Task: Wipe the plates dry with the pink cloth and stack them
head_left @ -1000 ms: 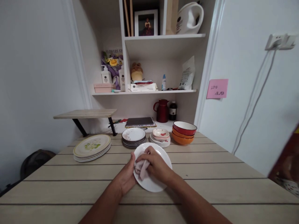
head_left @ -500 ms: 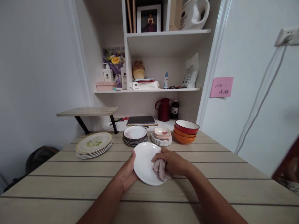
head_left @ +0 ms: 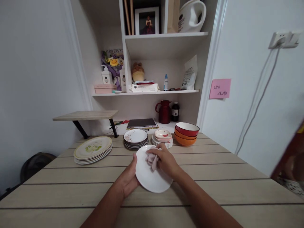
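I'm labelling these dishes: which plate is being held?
The plain white plate, its rim held by the left hand, with the right hand holding a cloth on it. The other plates sit in stacks on the table.

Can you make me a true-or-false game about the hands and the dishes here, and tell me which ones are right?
1. The right hand holds a cloth on the white plate. True.

2. The left hand is touching nothing. False: it holds the white plate by its edge.

3. The bowl on top of the bowl stack is red on the outside. True.

4. The plates with the green picture are to the right of the bowl stack. False: they are to its left.

5. The dark red jug is farther back than the bowl stack. True.
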The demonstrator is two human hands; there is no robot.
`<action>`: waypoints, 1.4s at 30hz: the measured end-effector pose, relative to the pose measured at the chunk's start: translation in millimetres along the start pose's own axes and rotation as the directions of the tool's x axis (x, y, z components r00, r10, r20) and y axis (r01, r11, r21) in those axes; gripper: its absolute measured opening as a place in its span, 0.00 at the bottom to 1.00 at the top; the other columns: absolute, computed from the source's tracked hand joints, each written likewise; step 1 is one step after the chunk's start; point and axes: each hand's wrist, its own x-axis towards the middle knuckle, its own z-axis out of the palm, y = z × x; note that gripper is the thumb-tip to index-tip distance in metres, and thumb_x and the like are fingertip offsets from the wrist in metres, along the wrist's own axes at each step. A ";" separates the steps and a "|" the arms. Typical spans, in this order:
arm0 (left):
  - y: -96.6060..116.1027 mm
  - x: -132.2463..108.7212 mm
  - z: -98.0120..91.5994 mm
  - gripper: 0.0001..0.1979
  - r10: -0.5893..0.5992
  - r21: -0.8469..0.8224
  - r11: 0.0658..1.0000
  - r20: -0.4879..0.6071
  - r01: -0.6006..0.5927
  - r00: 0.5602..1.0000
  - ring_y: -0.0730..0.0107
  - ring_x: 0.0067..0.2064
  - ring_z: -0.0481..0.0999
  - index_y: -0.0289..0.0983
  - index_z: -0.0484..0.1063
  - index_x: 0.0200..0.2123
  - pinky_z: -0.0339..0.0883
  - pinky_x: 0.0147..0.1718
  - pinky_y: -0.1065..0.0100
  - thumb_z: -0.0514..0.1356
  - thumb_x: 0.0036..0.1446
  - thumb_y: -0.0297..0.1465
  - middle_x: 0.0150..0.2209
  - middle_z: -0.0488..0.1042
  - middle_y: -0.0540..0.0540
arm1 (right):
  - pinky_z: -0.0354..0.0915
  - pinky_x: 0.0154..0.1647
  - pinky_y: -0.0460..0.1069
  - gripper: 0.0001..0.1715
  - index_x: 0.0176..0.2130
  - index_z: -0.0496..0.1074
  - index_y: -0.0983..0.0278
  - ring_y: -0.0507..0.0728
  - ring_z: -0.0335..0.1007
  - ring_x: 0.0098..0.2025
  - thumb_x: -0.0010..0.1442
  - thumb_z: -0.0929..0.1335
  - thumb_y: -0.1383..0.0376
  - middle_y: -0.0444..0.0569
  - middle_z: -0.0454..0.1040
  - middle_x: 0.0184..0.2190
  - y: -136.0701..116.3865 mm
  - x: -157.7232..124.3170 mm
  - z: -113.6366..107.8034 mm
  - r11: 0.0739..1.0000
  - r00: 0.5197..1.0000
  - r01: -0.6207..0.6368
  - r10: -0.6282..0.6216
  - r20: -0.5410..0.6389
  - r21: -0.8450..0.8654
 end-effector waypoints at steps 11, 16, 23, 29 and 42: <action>2.8 1.0 -2.3 0.34 0.040 -0.031 0.999 -0.003 -0.040 0.999 0.56 0.59 0.67 0.32 0.59 0.62 0.51 0.60 0.58 0.49 0.60 0.49 0.54 0.72 0.36 | 0.48 0.64 0.58 0.44 0.61 0.61 0.58 0.67 0.44 0.67 0.46 0.73 0.62 0.54 0.43 0.68 -7.3 -11.9 -23.7 0.995 0.938 -0.080 0.057 0.343 0.053; 1.3 -0.9 1.2 0.34 0.008 0.045 0.999 -0.057 -0.005 0.998 0.55 0.58 0.68 0.34 0.59 0.62 0.52 0.60 0.56 0.49 0.60 0.50 0.54 0.73 0.36 | 0.60 0.56 0.55 0.29 0.52 0.70 0.60 0.59 0.64 0.52 0.51 0.63 0.74 0.52 0.67 0.48 8.2 -1.9 -9.3 0.995 0.994 -0.096 0.095 -0.057 -0.006; -0.9 -3.3 10.3 0.33 0.006 0.066 0.998 -0.034 -0.003 0.999 0.55 0.55 0.71 0.35 0.60 0.62 0.54 0.58 0.56 0.49 0.60 0.50 0.52 0.74 0.36 | 0.57 0.58 0.54 0.30 0.54 0.69 0.58 0.59 0.60 0.56 0.52 0.66 0.72 0.52 0.62 0.54 -6.1 3.9 14.3 0.996 0.997 0.034 -0.039 -0.060 -0.080; -0.2 -4.3 7.2 0.36 0.067 -0.003 0.998 0.023 -0.067 0.997 0.56 0.54 0.72 0.34 0.64 0.59 0.57 0.57 0.59 0.48 0.57 0.54 0.51 0.74 0.36 | 0.51 0.62 0.58 0.26 0.50 0.74 0.54 0.62 0.54 0.61 0.50 0.71 0.67 0.49 0.58 0.61 -29.2 -0.6 7.0 0.982 0.942 0.189 -0.187 0.279 0.023; 2.9 -3.3 -1.0 0.30 0.046 0.066 0.997 -0.093 -0.040 0.995 0.55 0.55 0.72 0.33 0.59 0.62 0.55 0.58 0.55 0.56 0.60 0.41 0.51 0.75 0.35 | 0.64 0.45 0.50 0.17 0.33 0.79 0.58 0.56 0.68 0.41 0.45 0.67 0.74 0.46 0.70 0.41 11.5 -14.6 -53.1 0.999 0.908 -0.052 0.048 0.415 -0.001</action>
